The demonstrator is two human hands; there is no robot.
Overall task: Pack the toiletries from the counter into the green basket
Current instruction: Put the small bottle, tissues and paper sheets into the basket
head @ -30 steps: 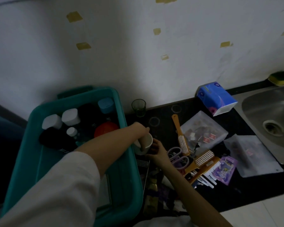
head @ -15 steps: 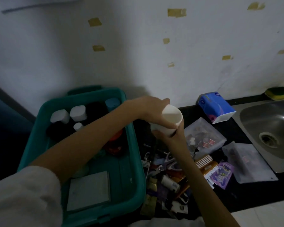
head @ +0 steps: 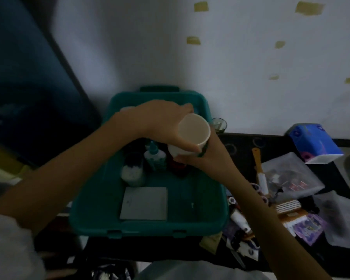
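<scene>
**Q:** bit dark in here, which step is being done?

**A:** A carry-over, by the look of it. The white cup [head: 192, 136] is held up in the air over the far right part of the green basket [head: 93, 199], mouth tipped toward the camera. It's gripped by both hands: the left hand [head: 158, 122] is wrapped round its side with the fingers curled, and the base is clasped from below by the right hand [head: 205, 158]. It isn't set down on anything yet.

**Q:** so what's called for next?

**A:** A free spot has to be picked, probably. The far half of the basket is taken up by a capped bottle [head: 155, 156], a jar [head: 132, 171] and something red [head: 176, 165], and a flat grey box [head: 143, 203] is laid in the near left. The near right floor looks bare, so the cup could be lowered there upright and then let go. Care would be needed so the bottle isn't knocked on the way down.

**Q:** much left after that?

**A:** Plenty, judged by the black counter [head: 275, 141]: a brush [head: 260, 168], a clear pouch [head: 291, 174], a tube [head: 239, 220] and a blue tissue pack [head: 315, 142] are lying out unpacked.
</scene>
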